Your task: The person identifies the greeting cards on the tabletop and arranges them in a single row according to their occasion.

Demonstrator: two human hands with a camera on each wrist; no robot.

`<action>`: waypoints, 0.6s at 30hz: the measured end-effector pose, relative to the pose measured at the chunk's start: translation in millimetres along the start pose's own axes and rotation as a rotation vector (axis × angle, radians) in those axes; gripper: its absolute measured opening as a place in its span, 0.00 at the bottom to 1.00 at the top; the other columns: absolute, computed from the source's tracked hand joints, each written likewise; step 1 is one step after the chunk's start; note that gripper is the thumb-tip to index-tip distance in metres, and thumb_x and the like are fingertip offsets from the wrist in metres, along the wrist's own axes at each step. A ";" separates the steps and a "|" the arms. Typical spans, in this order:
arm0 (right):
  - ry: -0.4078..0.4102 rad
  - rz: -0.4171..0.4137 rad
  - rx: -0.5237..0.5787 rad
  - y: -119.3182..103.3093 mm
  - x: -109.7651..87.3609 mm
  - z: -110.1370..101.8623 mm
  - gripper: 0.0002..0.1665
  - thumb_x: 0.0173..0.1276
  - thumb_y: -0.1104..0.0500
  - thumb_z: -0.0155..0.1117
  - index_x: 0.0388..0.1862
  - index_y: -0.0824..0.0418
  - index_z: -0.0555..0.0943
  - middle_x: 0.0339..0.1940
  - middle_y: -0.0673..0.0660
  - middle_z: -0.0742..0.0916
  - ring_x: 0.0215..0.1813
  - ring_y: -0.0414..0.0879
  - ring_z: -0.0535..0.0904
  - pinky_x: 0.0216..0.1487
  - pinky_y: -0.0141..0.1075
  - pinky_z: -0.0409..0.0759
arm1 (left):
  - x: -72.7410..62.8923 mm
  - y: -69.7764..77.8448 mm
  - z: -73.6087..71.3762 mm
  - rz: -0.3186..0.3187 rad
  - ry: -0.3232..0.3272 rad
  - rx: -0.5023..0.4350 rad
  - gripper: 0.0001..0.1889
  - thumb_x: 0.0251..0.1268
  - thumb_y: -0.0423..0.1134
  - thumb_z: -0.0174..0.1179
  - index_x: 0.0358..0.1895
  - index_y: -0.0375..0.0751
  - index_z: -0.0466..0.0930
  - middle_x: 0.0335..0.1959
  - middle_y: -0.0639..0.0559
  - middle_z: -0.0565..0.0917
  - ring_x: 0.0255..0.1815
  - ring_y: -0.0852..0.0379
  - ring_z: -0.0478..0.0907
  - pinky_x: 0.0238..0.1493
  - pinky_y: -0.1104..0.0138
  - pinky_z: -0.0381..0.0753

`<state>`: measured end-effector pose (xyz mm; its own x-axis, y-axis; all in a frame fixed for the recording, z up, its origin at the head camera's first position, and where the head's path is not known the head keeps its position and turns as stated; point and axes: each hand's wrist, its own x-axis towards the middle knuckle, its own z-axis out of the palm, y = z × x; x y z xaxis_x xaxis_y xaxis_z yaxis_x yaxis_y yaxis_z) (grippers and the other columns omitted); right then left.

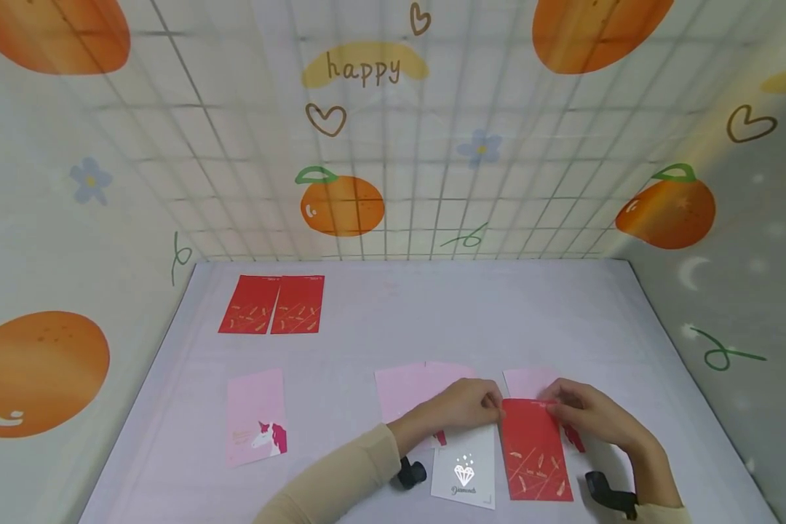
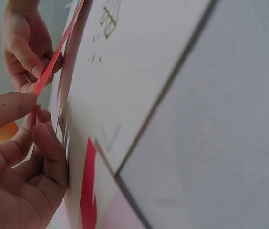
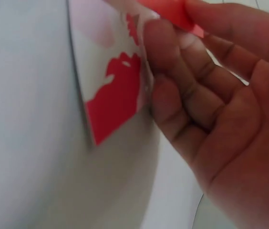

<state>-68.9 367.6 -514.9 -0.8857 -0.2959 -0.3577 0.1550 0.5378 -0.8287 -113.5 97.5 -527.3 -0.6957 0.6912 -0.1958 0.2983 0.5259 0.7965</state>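
Left hand [image 1: 468,402]: forearm angled up and across from lower left, thumb and index pinching red card [image 1: 536,455] at its top left corner, other fingers curled. Right hand [image 1: 589,411]: wrist bent inward, fingers pointing left, pinching the top right corner. So both clamped on the card, which sits between them, below the grip, looking tilted with its top edge raised.

Labels, left to right: red pair [image 1: 249,309], far up-left of the grip, gold print unreadable. Unicorn card [image 1: 252,407], well left on the bench [image 1: 465,313], small text unreadable. Backdrop [image 1: 364,109], beyond the grip: "happy". White card [image 1: 463,477], just below the left hand: "Diamonds", under a gem print. Held card: gold lettering too small.
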 end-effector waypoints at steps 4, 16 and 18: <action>-0.001 -0.016 0.027 -0.4 -0.6 -1.5 0.19 0.70 0.54 0.67 0.54 0.62 0.78 0.44 0.58 0.86 0.37 0.54 0.84 0.39 0.44 0.85 | -0.8 0.8 -2.0 -0.015 0.002 -0.056 0.03 0.65 0.41 0.66 0.39 0.50 0.82 0.30 0.65 0.80 0.29 0.68 0.75 0.31 0.75 0.77; 0.014 -0.043 0.080 -4.8 -1.6 -7.6 0.16 0.73 0.57 0.63 0.54 0.63 0.75 0.46 0.62 0.84 0.38 0.56 0.83 0.41 0.46 0.85 | -4.2 2.7 -4.1 -0.058 0.036 -0.258 0.04 0.67 0.40 0.64 0.42 0.50 0.82 0.28 0.61 0.81 0.24 0.60 0.80 0.24 0.70 0.80; 0.030 -0.050 0.077 -6.5 -0.9 -7.1 0.16 0.73 0.57 0.64 0.54 0.62 0.75 0.46 0.62 0.83 0.39 0.56 0.83 0.41 0.46 0.85 | -5.2 1.8 -6.1 -0.055 0.043 -0.308 0.04 0.67 0.38 0.62 0.42 0.50 0.81 0.27 0.59 0.82 0.24 0.59 0.81 0.25 0.69 0.81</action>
<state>-72.3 370.0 -506.2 -0.9056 -0.2968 -0.3029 0.1422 0.4605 -0.8762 -113.4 91.9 -521.3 -0.7343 0.6409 -0.2237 0.0521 0.3818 0.9228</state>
